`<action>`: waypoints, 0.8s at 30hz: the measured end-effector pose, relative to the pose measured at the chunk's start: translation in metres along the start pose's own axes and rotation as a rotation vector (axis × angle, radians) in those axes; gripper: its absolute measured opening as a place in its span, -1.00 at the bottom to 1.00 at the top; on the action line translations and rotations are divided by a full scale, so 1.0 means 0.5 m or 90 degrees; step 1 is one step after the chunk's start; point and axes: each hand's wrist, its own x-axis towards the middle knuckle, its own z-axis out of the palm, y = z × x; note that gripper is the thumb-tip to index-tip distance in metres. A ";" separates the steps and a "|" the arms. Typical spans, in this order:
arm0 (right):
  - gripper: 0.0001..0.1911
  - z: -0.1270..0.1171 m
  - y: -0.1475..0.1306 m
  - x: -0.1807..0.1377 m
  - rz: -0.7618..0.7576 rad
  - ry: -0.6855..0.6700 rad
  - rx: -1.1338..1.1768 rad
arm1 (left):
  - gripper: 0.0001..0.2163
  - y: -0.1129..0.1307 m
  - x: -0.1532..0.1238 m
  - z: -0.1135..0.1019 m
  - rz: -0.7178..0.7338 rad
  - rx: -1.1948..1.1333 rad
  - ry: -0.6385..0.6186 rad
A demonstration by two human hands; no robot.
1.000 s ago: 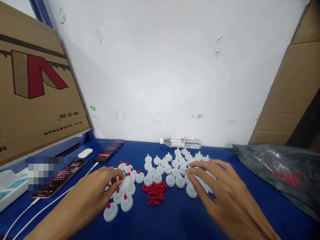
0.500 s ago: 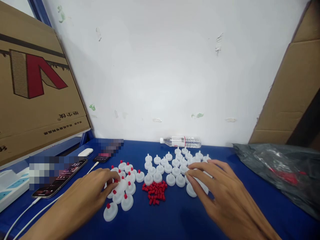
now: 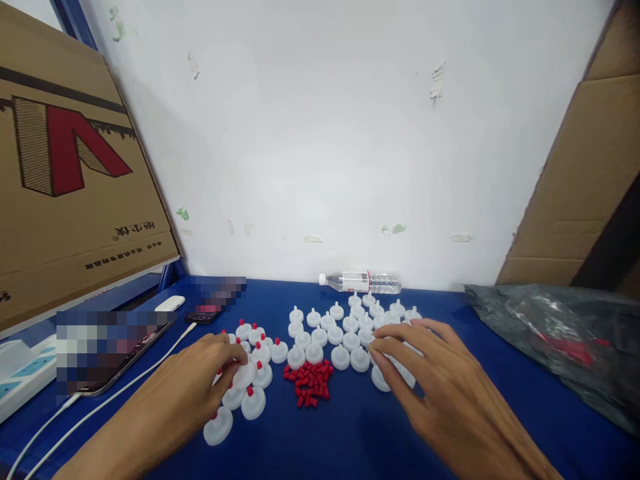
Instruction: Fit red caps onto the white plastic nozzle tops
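A left hand [image 3: 203, 373] and a right hand [image 3: 430, 373] over small plastic lids. The left hand is bent into a pinch, nearly closed, with a tilted white lid [image 3: 243, 377] held at the fingertips; the exact contact is hidden. Around it stand the red-tipped lids [image 3: 253, 403], some partly covered by the hand. The right hand is loosely open, fingers parted, above the right part of the plain white lids [image 3: 334, 335]; whether it touches any cannot be told. A pile of red caps [image 3: 310, 383] lies between the two hands.

Compared with half a second earlier, the red tip then visible at the left fingertips is now hidden, and the left hand covers more of the nearest red-tipped lid. The right hand and the red pile appear unchanged.

The counter [image 3: 340, 440] is blue and backed by a scuffed white wall [image 3: 320, 133], with a clear bottle [image 3: 360, 282] lying along its foot. Left: phones [image 3: 207, 313], a white cable [image 3: 150, 375], a power strip [image 3: 30, 373] and a printed cardboard box [image 3: 100, 207]. Right: a grey plastic bag [image 3: 530, 333] before brown cardboard [image 3: 565, 180].
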 end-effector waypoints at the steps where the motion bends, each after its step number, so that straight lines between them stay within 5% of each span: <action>1: -0.81 0.000 0.000 0.000 0.000 0.001 -0.001 | -0.65 0.002 0.000 0.001 0.003 -0.002 0.004; 14: -0.80 0.052 0.034 -0.056 0.099 -0.120 -0.048 | -0.65 0.028 0.000 0.010 0.096 -0.018 0.090; 24: -0.69 0.058 0.029 -0.070 0.103 -0.199 0.045 | -0.81 0.133 0.004 0.067 0.147 0.010 -0.082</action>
